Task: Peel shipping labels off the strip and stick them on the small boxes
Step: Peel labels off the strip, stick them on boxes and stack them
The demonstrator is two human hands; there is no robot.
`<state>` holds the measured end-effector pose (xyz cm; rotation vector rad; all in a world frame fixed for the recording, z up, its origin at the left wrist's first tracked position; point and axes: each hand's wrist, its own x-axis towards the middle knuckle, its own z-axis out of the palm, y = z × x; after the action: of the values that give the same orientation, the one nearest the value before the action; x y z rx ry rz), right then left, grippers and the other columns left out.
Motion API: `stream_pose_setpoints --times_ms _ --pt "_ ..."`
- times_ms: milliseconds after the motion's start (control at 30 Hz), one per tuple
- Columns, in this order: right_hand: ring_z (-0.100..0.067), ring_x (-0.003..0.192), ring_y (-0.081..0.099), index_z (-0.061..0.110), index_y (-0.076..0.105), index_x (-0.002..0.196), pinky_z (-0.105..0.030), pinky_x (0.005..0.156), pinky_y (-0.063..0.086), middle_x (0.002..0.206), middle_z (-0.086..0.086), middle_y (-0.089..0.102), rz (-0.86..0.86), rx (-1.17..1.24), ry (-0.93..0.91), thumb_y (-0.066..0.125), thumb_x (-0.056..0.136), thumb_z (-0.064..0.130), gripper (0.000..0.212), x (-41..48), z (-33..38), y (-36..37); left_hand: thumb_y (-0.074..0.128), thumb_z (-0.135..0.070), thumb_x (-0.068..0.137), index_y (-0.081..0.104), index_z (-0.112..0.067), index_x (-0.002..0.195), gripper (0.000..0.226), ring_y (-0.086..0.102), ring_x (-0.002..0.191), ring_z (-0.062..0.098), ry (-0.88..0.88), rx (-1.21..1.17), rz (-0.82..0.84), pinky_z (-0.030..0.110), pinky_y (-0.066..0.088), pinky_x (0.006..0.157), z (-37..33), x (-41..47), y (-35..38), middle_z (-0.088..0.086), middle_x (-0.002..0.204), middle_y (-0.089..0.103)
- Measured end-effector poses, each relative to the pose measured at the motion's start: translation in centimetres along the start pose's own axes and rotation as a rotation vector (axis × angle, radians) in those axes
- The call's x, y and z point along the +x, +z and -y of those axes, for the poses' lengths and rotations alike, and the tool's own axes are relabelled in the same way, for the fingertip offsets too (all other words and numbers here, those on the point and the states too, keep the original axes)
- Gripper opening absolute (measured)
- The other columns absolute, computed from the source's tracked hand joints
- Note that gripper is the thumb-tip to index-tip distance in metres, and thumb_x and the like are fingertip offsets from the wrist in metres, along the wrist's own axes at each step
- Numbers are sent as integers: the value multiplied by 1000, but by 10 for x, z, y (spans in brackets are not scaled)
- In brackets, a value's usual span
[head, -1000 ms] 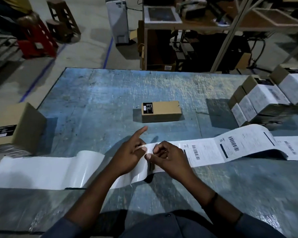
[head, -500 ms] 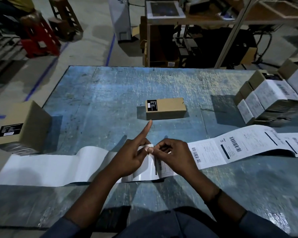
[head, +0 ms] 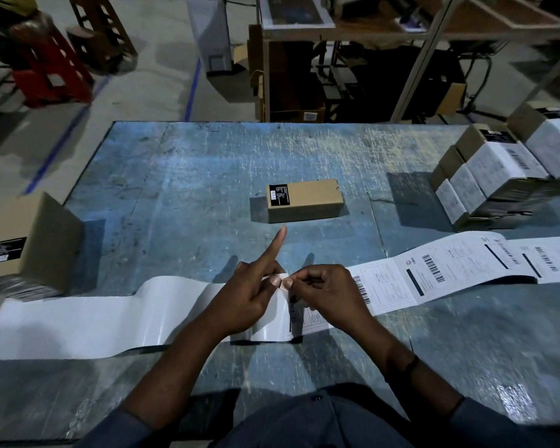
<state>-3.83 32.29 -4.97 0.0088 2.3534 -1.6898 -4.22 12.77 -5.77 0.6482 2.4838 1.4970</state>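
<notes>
White strip, pinched in my left grip; touching it, my right grip pinches a label corner. Best peel slowly, low, uncreased.

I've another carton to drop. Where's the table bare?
Bare: table behind the lone box, and left of it up to the big carton. Crowded: right edge, stacked labelled boxes; the label strip, held by left hand and right hand.

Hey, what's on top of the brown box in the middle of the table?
The brown box carries only a black sticker at its left end; the rest of the top is bare cardboard. Its far side and underside are hidden.
</notes>
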Motion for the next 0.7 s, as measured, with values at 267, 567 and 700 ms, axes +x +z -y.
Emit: stream_pose_setpoints --times_ms 267,567,700 --pt "-8 68 74 14 83 88 -18 62 55 74 6 78 2 -35 -1 73 94 14 11 -1 -3 1 49 -22 109 5 -45 163 73 62 90 22 -28 34 -22 52 47 97 8 -2 1 0 92 62" --pt "-17 55 70 3 75 74 -28 56 55 65 -8 74 -86 50 111 66 94 9 22 10 -1 -8 50 -12 107 12 -43 163 75 56 75 22 -59 77 -109 32 46 76 14 -3 -20 -2 87 58" --pt "-23 56 69 8 72 65 -32 60 55 65 -14 73 -119 93 130 66 93 8 29 14 -6 -23 53 -14 106 10 -46 163 78 57 78 10 -141 188 -129 33 40 87 26 -7 -40 -11 87 58"
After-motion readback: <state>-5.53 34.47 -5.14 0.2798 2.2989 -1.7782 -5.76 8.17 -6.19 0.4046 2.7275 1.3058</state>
